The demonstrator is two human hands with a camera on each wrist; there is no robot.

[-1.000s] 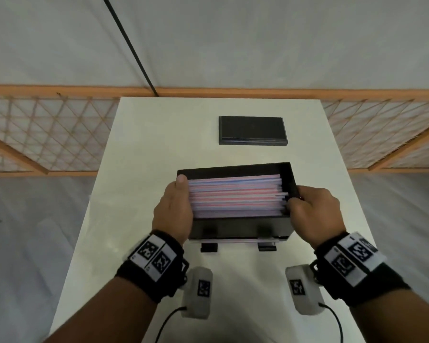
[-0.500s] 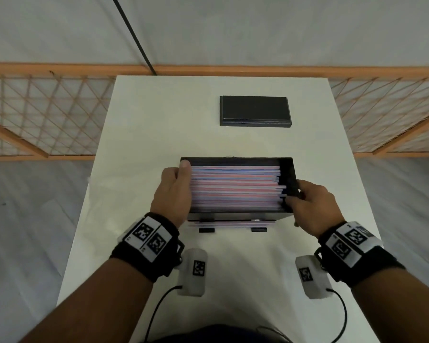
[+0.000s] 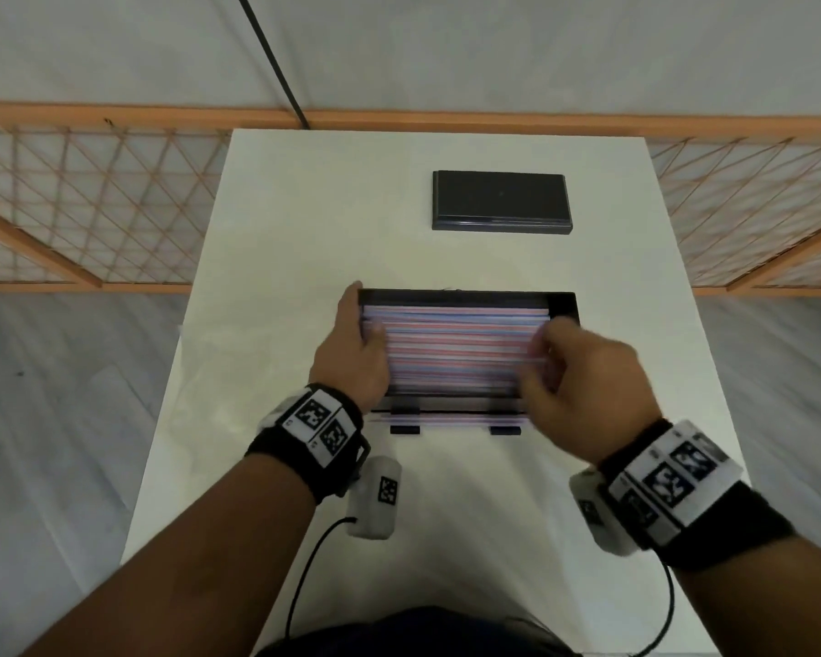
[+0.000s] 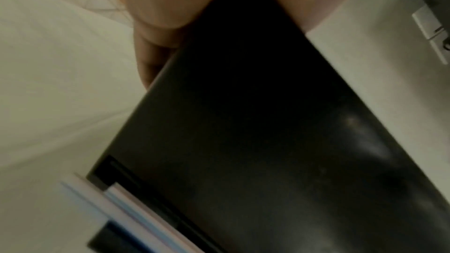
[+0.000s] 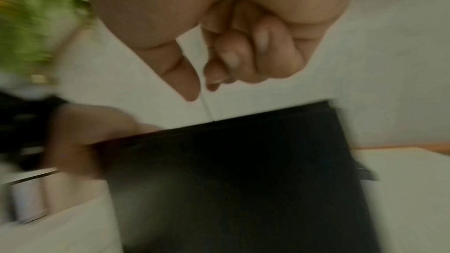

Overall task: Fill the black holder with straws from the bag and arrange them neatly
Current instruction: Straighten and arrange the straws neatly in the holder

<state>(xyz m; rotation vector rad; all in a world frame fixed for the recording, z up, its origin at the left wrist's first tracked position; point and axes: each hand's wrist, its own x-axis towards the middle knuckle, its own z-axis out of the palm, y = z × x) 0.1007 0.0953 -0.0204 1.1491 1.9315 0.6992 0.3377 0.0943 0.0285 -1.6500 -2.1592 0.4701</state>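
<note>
The black holder [image 3: 562, 305] stands mid-table, packed with pink, blue and white straws [image 3: 456, 353] lying left to right. A few straws [image 3: 446, 417] show in its front slot. My left hand [image 3: 351, 353] grips the holder's left end, thumb over the straws' ends. My right hand [image 3: 584, 372] hovers blurred over the straws' right end. In the right wrist view that hand [image 5: 202, 88] has curled fingers with nothing in them, above the holder [image 5: 231, 180]. The left wrist view shows the holder's dark side [image 4: 243, 122] with fingers [image 4: 155, 45] behind it.
A flat black lid [image 3: 501, 201] lies farther back on the white table [image 3: 304, 206]. A faint glossy patch, perhaps clear plastic, lies left of the holder [image 3: 205, 372]. An orange lattice fence [image 3: 91, 206] runs behind the table on both sides.
My right hand has let go of the holder's right end and risen over the straws. The left hand keeps its grip. The holder now looks upright, seen from above.
</note>
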